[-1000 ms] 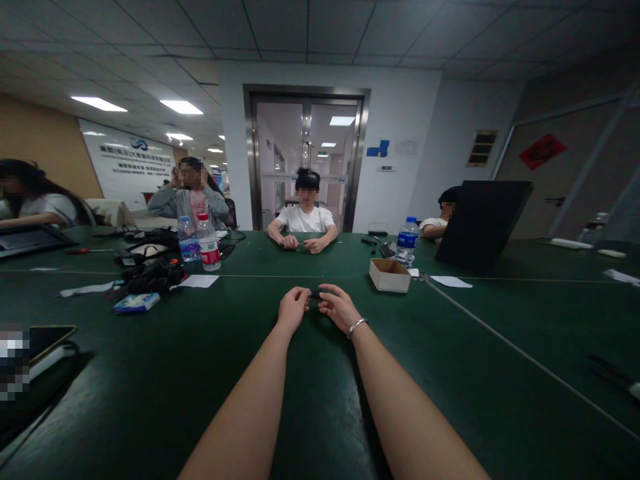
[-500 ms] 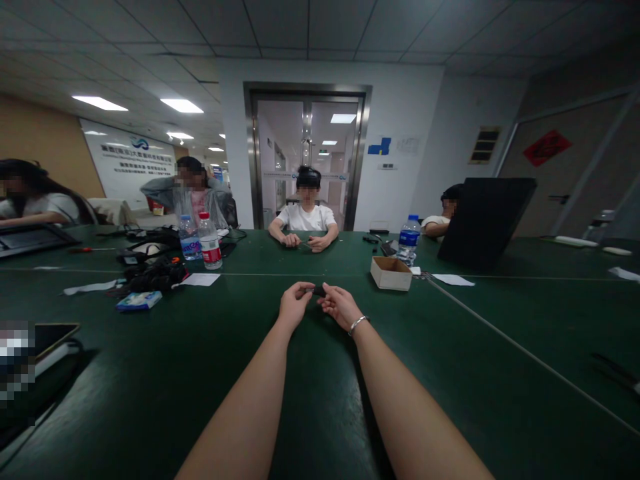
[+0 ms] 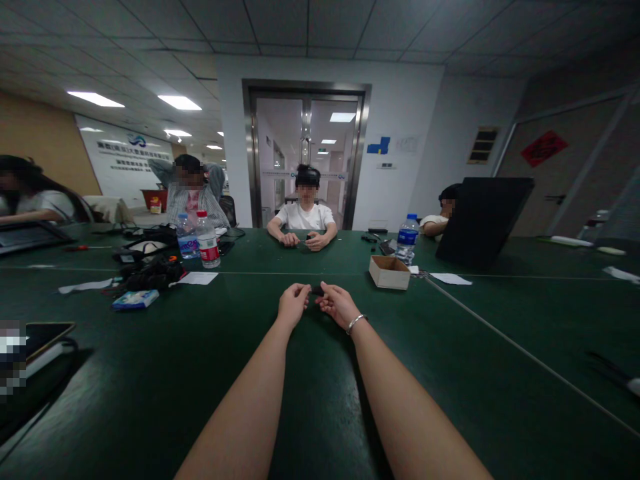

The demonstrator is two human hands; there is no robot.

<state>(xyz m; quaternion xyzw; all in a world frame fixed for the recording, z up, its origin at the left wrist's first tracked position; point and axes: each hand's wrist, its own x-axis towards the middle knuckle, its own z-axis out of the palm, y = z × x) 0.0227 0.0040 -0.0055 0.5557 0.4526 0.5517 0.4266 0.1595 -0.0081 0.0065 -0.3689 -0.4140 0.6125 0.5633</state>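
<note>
Left hand (image 3: 293, 308): we are pinching, hold unclear.
Right hand (image 3: 340, 307): we are gripping dark piece (image 3: 317, 291), fingertips closed.
Dark piece: we are working it; moving likely needs steadiness.

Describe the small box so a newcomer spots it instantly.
On the green table, look beyond the right hand, slightly rightward. There, just in front of a blue-capped bottle, sits a pale box; its open top and straight walls set it apart.

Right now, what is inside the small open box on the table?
Only the inner walls of the box show, with nothing sticking out. Its near side covers the bottom, so anything lying low cannot be seen.
</note>
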